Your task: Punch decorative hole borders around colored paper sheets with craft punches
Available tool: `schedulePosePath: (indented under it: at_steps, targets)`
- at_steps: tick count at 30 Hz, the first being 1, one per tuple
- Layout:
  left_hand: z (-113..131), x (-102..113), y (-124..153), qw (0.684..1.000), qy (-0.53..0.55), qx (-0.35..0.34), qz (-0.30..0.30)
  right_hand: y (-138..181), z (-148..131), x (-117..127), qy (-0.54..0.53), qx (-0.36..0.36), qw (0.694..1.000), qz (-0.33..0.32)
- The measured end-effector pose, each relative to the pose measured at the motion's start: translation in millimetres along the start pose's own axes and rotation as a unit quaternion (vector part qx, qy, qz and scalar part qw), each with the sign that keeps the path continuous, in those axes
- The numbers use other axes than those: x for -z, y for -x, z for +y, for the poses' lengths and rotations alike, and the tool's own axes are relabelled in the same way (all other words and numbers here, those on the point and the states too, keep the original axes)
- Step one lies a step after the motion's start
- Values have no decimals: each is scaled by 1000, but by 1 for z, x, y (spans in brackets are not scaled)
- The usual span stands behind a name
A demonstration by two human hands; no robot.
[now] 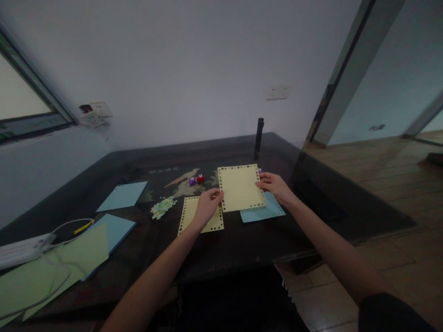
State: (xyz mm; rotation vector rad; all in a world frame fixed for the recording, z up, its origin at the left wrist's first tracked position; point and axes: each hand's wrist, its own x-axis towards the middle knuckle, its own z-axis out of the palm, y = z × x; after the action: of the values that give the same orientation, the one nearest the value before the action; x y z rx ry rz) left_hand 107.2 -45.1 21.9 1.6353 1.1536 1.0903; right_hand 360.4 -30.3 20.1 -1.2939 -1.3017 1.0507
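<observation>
Both my hands hold a pale yellow sheet [240,186] with punched holes along its border, just above the dark table [242,240]. My left hand [207,206] pinches its left edge and my right hand [275,184] pinches its right edge. Under my left hand lies a second yellow punched sheet [189,216]. A light blue punched sheet [266,211] lies beneath the held sheet, near my right wrist. A purple punch [192,181] and a red punch [200,178] sit just behind the sheets. A heap of small paper cut-outs [162,207] lies to the left.
Blue sheets [122,195] and green sheets [51,272] lie at the left with a white power strip [20,251] and its cable. A black cylinder [258,137] stands at the table's far edge. Wall sockets [95,114] are on the left wall. Tiled floor lies to the right.
</observation>
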Motion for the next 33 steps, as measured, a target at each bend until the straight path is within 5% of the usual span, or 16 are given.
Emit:
schedulePosePath:
  at_steps: [6, 13, 19, 33]
  targets:
    - [22, -25, -15, 1000, -14, -13, 8, 6, 1, 31, 46, 23, 997, 57]
    - [-4, -55, -6, 988, -147, -43, -38, 18, 25, 48, 129, -5, 990, 56]
    - [-6, -58, 3, 958, -264, -58, -96, 18, 36, 45, 203, -2, 979, 36]
    - [-4, -61, 5, 920, -372, -59, -112, 17, 44, 39, 316, 7, 947, 55]
